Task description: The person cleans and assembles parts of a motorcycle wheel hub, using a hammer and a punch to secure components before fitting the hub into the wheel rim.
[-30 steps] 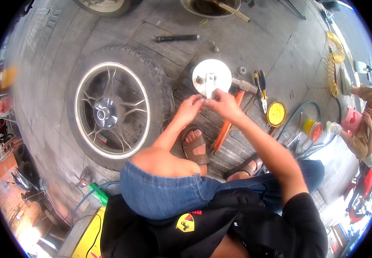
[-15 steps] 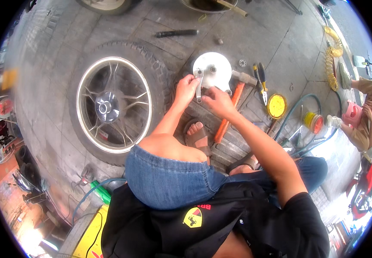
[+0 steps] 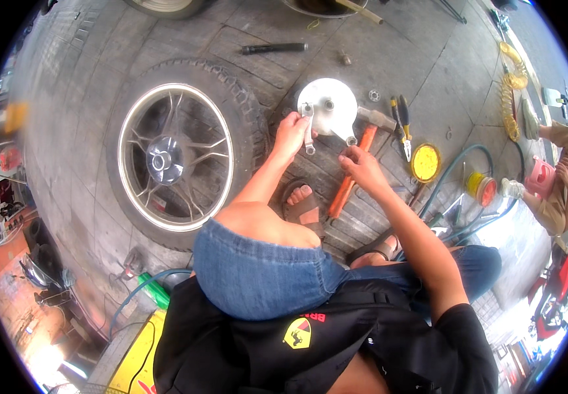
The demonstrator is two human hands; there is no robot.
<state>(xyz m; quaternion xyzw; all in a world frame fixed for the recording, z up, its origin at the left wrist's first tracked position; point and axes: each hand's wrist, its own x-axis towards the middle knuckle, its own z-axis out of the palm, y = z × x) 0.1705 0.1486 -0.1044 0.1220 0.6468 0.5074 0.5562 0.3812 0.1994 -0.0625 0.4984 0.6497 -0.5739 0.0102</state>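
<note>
Head view: the person crouches over a paved floor (image 3: 166, 39); the left hand (image 3: 290, 131) is closed around a small metal lever arm (image 3: 308, 134) at the lower left edge of a round silver brake plate (image 3: 328, 108) lying flat on the floor; the right hand (image 3: 361, 164) hovers just below the plate's lower right edge, fingers pinched narrow; whether it holds a small part cannot be told. A motorcycle wheel (image 3: 179, 154) with tyre lies just left of the plate; an orange-handled hammer (image 3: 353, 174) lies between the hands; pliers (image 3: 402, 125) and a yellow round tin (image 3: 425, 162) sit to the right. Judgement: to do the step well, steady the plate with one hand and keep the lever square to its pivot.
</note>
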